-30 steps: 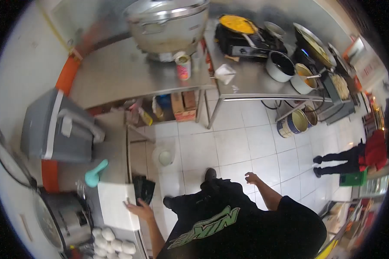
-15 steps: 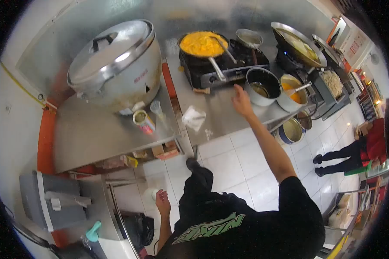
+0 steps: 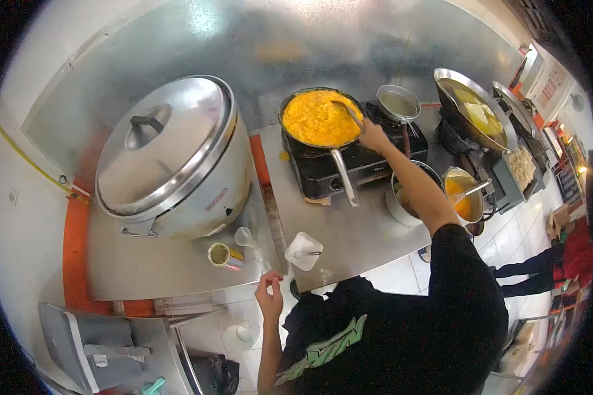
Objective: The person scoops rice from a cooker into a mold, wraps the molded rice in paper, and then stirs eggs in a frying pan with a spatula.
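My right hand reaches over the stove and grips the handle of a utensil that rests in a black pan full of yellow food. The pan sits on a black portable burner, its long handle pointing toward me. My left hand hangs near the front edge of the steel counter, fingers loosely curled, holding nothing I can see. It is close to a white plastic container.
A big steel pot with a lid stands at the left. A can and a clear cup sit before it. To the right are a strainer, a wok, a pot of orange liquid. Another person stands far right.
I stepped up to the counter. My right hand went from above the counter to the utensil in the yellow pan. My left hand rose from low by the floor to the counter edge.
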The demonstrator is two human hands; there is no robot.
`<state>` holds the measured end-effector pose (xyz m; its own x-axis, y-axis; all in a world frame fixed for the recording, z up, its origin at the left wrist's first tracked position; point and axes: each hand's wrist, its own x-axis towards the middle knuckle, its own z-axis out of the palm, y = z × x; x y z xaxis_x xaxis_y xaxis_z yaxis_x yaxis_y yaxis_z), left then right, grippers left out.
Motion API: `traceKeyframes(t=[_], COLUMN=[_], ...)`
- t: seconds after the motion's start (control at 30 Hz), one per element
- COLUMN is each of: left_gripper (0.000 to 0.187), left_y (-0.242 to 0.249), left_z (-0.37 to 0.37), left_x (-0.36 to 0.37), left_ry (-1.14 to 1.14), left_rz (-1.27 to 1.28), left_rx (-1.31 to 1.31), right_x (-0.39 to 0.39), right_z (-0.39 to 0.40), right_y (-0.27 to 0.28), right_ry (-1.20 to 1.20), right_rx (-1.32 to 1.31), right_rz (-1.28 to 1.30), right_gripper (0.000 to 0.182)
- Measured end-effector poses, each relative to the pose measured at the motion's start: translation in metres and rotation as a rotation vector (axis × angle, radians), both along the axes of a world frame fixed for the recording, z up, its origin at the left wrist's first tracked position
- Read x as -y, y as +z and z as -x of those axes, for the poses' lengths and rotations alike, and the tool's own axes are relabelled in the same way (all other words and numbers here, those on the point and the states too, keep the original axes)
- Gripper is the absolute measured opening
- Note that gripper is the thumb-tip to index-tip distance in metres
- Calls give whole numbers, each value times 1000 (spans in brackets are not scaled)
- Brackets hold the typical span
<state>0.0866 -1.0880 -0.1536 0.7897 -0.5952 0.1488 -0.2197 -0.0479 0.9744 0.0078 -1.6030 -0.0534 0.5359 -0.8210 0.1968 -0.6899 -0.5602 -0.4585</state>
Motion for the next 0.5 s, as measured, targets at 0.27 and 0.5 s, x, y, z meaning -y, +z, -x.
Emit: traceKeyframes(t=[0.27,0.5], left_gripper=[21,42], left_y=[27,68], left_z=[4,4], left_x=[114,277], left_ry=[-185,-448], left_rz=[129,25], left_rx=[-348,-1082], right_x=[20,-13], right_z=[25,68], right_y=[171,208], right_ry=[416,594], right_rx=[-629,-787], right_rz=[72,6], right_gripper=[35,32])
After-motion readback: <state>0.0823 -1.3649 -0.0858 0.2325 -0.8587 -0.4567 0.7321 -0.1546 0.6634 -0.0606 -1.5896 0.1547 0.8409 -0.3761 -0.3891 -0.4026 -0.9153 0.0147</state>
